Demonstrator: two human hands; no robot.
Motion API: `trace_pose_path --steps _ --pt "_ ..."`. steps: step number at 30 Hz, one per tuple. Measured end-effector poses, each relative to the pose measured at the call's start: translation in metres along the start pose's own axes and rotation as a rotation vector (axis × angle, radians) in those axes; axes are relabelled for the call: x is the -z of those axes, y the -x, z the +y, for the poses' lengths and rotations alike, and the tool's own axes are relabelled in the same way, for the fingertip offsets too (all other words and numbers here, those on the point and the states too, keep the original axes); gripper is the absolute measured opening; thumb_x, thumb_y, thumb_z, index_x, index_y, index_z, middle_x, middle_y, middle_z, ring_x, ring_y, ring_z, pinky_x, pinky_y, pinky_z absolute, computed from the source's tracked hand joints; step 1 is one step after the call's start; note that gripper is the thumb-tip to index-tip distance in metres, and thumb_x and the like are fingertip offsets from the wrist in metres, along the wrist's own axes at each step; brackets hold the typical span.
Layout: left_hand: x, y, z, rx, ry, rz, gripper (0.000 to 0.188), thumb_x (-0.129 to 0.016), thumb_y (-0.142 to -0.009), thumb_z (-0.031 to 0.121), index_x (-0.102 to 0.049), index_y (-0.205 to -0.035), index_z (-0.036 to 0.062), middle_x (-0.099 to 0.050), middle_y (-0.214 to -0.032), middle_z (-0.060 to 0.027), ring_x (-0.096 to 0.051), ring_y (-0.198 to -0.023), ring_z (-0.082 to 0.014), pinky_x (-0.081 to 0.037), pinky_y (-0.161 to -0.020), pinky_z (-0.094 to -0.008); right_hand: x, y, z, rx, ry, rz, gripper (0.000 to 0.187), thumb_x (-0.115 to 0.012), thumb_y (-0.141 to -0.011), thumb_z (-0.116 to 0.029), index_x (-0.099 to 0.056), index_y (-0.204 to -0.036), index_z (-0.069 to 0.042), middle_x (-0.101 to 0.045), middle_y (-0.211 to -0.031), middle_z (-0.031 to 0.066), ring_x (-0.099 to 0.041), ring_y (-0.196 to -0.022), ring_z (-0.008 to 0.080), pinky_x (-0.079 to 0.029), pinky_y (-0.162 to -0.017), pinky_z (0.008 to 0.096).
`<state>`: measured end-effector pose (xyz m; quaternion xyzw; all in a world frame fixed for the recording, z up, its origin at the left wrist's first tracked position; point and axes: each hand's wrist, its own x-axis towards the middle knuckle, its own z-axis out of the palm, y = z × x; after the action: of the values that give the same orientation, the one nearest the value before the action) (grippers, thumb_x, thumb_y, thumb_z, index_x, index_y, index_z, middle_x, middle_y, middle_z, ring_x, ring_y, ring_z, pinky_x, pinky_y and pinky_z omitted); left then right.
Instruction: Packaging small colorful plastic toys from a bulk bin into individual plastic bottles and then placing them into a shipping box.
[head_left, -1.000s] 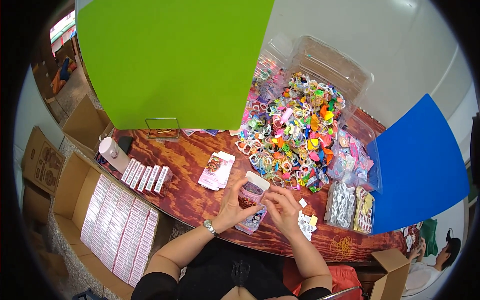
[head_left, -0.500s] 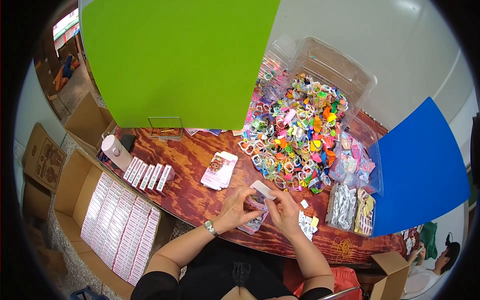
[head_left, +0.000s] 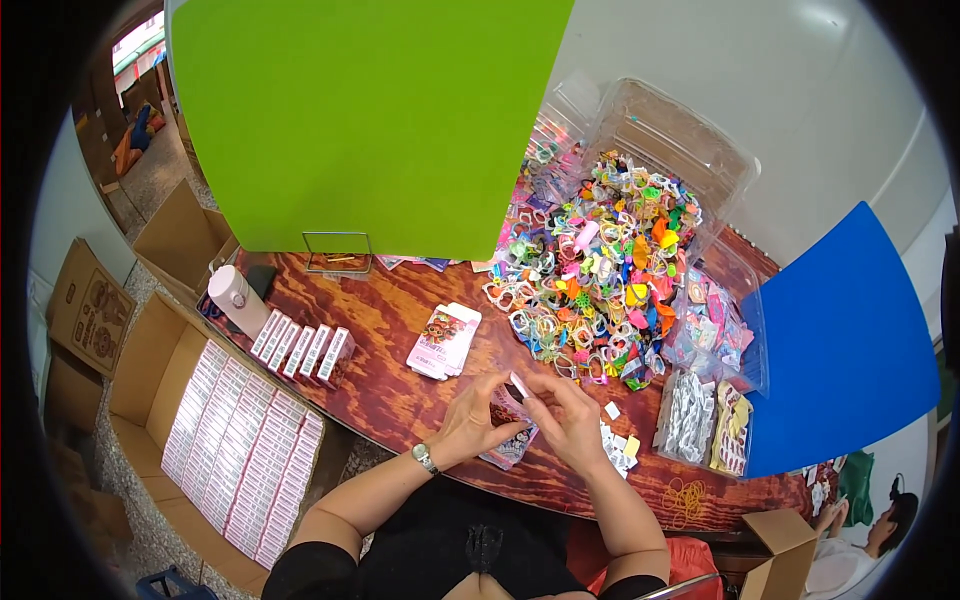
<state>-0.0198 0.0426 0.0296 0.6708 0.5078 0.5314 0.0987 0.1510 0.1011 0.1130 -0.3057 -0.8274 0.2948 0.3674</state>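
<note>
Between my hands is a small printed carton [head_left: 510,450] in pink and purple, with a pale flap [head_left: 518,385] at its top end. My left hand [head_left: 472,415] is closed on the carton's left side, fingers at the top and thumb lower down. My right hand [head_left: 568,425] pinches at the flap and the right side; its fingertips partly cover the opening. To the left lie flat pink printed cartons [head_left: 442,342] in a small stack. Right of my hands are small white cards [head_left: 618,450] with a yellow piece among them.
A heap of colourful small plastic trinkets [head_left: 600,280] covers the table's back right, beside clear bins [head_left: 690,120]. Several filled cartons [head_left: 300,345] stand near a pink bottle [head_left: 237,300]. A large cardboard box [head_left: 140,400] holds rows of cartons. Rubber bands [head_left: 684,497] lie front right; a person [head_left: 850,560] sits beyond.
The carton's pale flap, broad and face-on before, now shows as a narrow strip tilted between my fingers. My right fingers have moved up and leftward over it.
</note>
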Motion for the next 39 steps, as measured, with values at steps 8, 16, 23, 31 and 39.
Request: trace_pose_path --steps 8,16,23,31,39 --pt "0.002 0.003 -0.001 0.034 -0.058 -0.018 0.090 -0.089 -0.072 0.021 -0.037 -0.144 0.0065 -0.057 -0.129 -0.0222 -0.062 -0.113 -0.0404 -0.053 -0.093 -0.0452 -0.008 -0.002 0.001 0.080 0.120 0.030 0.021 -0.073 -0.086 -0.002 -0.073 -0.107 0.000 -0.071 -0.093 0.0132 -0.071 -0.085 0.0260 -0.056 -0.075 0.0341" --pt "0.007 -0.004 0.005 -0.032 -0.151 -0.040 0.105 -0.087 -0.074 0.019 -0.025 -0.155 -0.0019 -0.053 -0.136 -0.0267 -0.058 -0.119 -0.0422 -0.052 -0.096 -0.0451 -0.014 -0.002 -0.002 0.211 0.249 0.054 0.026 -0.071 -0.081 0.003 -0.074 -0.106 -0.005 -0.067 -0.088 0.0103 -0.063 -0.077 0.0300 -0.052 -0.071 0.0397" --pt "0.007 0.002 0.001 0.048 -0.110 0.007 0.109 -0.086 -0.075 0.020 -0.018 -0.157 -0.0043 -0.048 -0.143 -0.0294 -0.055 -0.123 -0.0428 -0.050 -0.098 -0.0453 -0.016 0.004 0.000 0.258 0.233 0.052 0.031 -0.071 -0.084 0.001 -0.070 -0.115 -0.002 -0.072 -0.102 0.0118 -0.066 -0.091 0.0306 -0.054 -0.077 0.0386" --pt "0.012 -0.006 0.009 0.080 -0.029 -0.022 0.106 -0.082 -0.077 0.018 -0.017 -0.158 -0.0045 -0.044 -0.148 -0.0293 -0.051 -0.129 -0.0425 -0.043 -0.107 -0.0464 -0.018 0.010 0.004 0.064 0.064 0.013 0.056 -0.073 -0.087 -0.006 -0.055 -0.140 0.000 -0.062 -0.135 0.0208 -0.063 -0.120 0.0342 -0.049 -0.101 0.0401" --pt "0.017 0.003 0.004 0.096 -0.075 -0.014 0.109 -0.083 -0.073 0.016 -0.017 -0.157 -0.0052 -0.039 -0.152 -0.0303 -0.047 -0.136 -0.0433 -0.042 -0.109 -0.0467 -0.038 0.009 0.015 0.261 0.179 -0.016 0.044 -0.068 -0.092 -0.002 -0.061 -0.135 0.001 -0.061 -0.135 0.0235 -0.061 -0.124 0.0365 -0.051 -0.102 0.0417"
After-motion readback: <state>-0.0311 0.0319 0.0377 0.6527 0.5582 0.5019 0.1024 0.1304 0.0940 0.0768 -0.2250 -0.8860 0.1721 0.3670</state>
